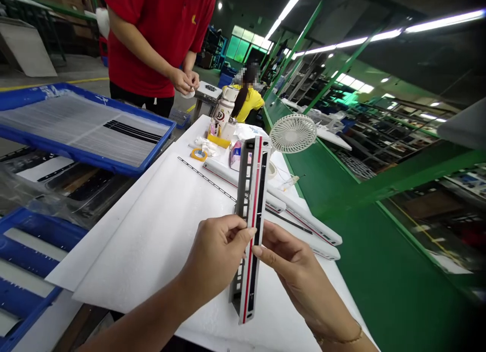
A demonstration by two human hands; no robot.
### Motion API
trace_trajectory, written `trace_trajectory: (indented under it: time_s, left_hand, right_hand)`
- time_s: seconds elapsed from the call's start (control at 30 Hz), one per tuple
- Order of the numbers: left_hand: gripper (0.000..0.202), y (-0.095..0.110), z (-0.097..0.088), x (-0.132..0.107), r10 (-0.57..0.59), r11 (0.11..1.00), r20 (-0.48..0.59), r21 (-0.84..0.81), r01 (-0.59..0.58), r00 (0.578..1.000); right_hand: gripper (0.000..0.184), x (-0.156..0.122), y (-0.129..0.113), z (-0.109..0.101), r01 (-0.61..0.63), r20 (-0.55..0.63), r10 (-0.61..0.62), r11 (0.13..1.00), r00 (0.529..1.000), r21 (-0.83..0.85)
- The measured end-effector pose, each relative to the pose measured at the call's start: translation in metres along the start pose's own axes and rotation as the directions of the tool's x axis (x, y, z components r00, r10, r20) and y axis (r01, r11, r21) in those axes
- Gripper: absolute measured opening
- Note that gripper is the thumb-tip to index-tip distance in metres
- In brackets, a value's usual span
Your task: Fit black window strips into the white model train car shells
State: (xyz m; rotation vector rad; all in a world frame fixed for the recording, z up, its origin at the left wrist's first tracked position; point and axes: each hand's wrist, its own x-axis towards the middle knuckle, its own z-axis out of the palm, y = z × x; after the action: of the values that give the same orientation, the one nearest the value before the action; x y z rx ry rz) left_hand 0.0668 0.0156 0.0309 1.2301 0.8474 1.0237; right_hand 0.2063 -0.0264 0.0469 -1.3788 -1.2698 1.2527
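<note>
Both hands hold a model train car shell (255, 190) on end above the table. It is white with a red stripe and a black window band along one side, and its hollow inner side with window openings faces left. My left hand (218, 251) pinches the shell's left edge near the middle, thumb on the striped face. From the right, my right hand (294, 266) grips it with the thumb on the black band, its other fingers partly hidden behind. Behind the shell, a thin black window strip (207, 179) and several white train shells (311, 223) lie on the table.
The table (152, 240) has a white foam cover. Orange tape (199, 155), a fan (293, 133) and a bottle (224, 112) stand toward its far end. At left is a blue tray (152, 160) of strips. A person in red (159, 33) stands across; another in yellow (250, 104) sits farther back.
</note>
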Motion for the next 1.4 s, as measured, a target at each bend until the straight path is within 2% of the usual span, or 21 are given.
trace_trajectory:
  time_s: [0.13, 0.3, 0.5, 0.8, 0.9, 0.97, 1.07, 1.2, 1.4]
  left_hand:
    - [0.023, -0.001, 0.002, -0.003, 0.017, 0.998, -0.007, 0.054, -0.017, 1.0]
    - [0.027, 0.0, 0.001, -0.006, -0.011, 0.984, 0.031, 0.176, 0.006, 0.999]
    - [0.027, -0.002, 0.0, -0.001, -0.084, 0.987, 0.081, 0.141, 0.072, 0.993]
    - [0.024, -0.003, 0.002, -0.005, -0.035, 0.973, -0.034, 0.225, 0.042, 0.999]
    - [0.024, -0.001, 0.001, -0.007, -0.047, 0.981, -0.04, 0.189, 0.054, 0.998]
    - [0.021, 0.0, 0.001, -0.01, -0.058, 0.993, 0.005, 0.108, 0.057, 0.998]
    - [0.012, -0.001, 0.001, -0.018, -0.06, 0.998, 0.105, 0.008, 0.059, 0.993]
    - [0.011, -0.005, 0.005, -0.03, -0.036, 0.99, 0.109, 0.14, 0.021, 0.993]
    - [0.017, -0.007, 0.008, -0.035, 0.037, 0.945, 0.145, 0.318, -0.082, 0.989]
  right_hand:
    - [0.039, -0.002, 0.002, 0.001, 0.006, -0.022, -0.007, 0.999, 1.0, -0.045]
    - [0.042, -0.004, 0.004, -0.006, 0.007, 0.045, -0.004, 0.998, 0.999, -0.061]
    - [0.041, -0.003, 0.007, -0.008, 0.028, 0.052, -0.026, 0.998, 0.998, -0.047]
    - [0.034, 0.001, 0.008, 0.001, 0.045, 0.006, -0.045, 0.996, 0.999, -0.075]
    - [0.031, -0.002, 0.008, 0.002, 0.06, -0.019, -0.061, 0.995, 0.998, -0.081]
    - [0.032, -0.005, 0.009, 0.001, 0.077, -0.025, -0.079, 0.994, 0.997, -0.076]
    - [0.03, -0.012, 0.011, -0.002, 0.106, -0.128, -0.113, 0.992, 0.985, -0.065]
    - [0.024, -0.02, 0.014, -0.002, 0.123, -0.248, -0.119, 0.992, 0.962, 0.003]
    - [0.025, -0.027, 0.015, -0.004, 0.109, -0.215, -0.104, 0.994, 0.971, 0.009]
